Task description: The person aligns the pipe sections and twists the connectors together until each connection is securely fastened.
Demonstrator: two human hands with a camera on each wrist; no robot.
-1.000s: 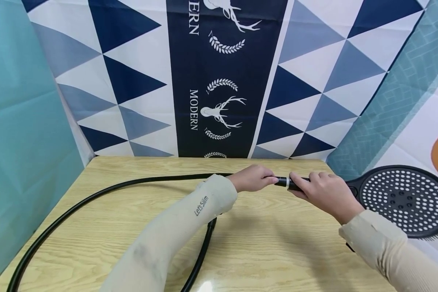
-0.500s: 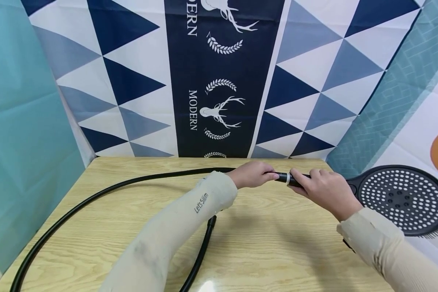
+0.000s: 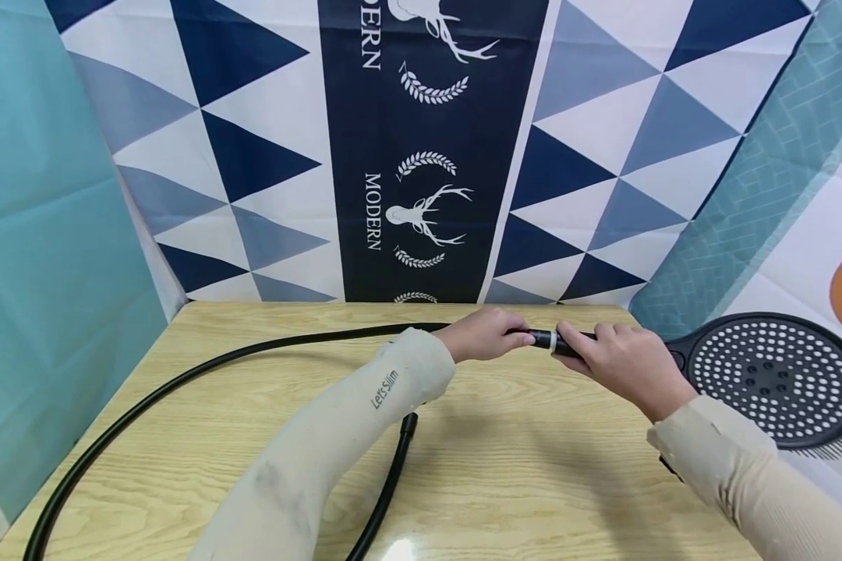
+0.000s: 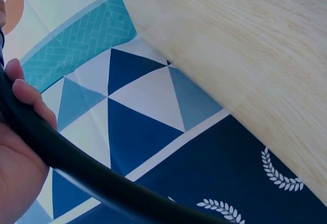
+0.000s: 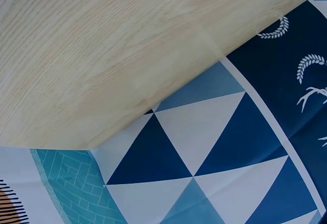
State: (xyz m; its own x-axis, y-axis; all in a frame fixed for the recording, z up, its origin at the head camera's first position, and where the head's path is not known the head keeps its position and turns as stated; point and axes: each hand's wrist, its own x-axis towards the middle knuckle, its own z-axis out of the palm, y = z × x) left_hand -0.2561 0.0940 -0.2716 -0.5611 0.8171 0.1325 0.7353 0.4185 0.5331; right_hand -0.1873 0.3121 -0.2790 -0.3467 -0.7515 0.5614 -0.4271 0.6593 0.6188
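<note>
My left hand [image 3: 487, 333] grips a black hose [image 3: 281, 340] just short of its connector end. In the left wrist view, the fingers [image 4: 33, 101] curl round the hose [image 4: 97, 175]. Beside it, my right hand [image 3: 624, 362] holds the black handle of a large round shower head [image 3: 772, 378], its face dotted with pale nozzles. Hose end and handle meet at a white ring [image 3: 553, 343] between the hands; whether they are fastened cannot be told. The right wrist view shows neither hand nor shower head.
The hose loops left over the wooden table [image 3: 505, 483] and leaves the frame at the bottom. Its other end [image 3: 408, 425] lies near the left forearm. A patterned cloth [image 3: 252, 156] stands behind the table, with teal sheets [image 3: 49, 234] at the sides.
Both hands have risen slightly, together with the hose end and shower head. The hose's left loop has shifted a little to the right. Both holds look the same.
</note>
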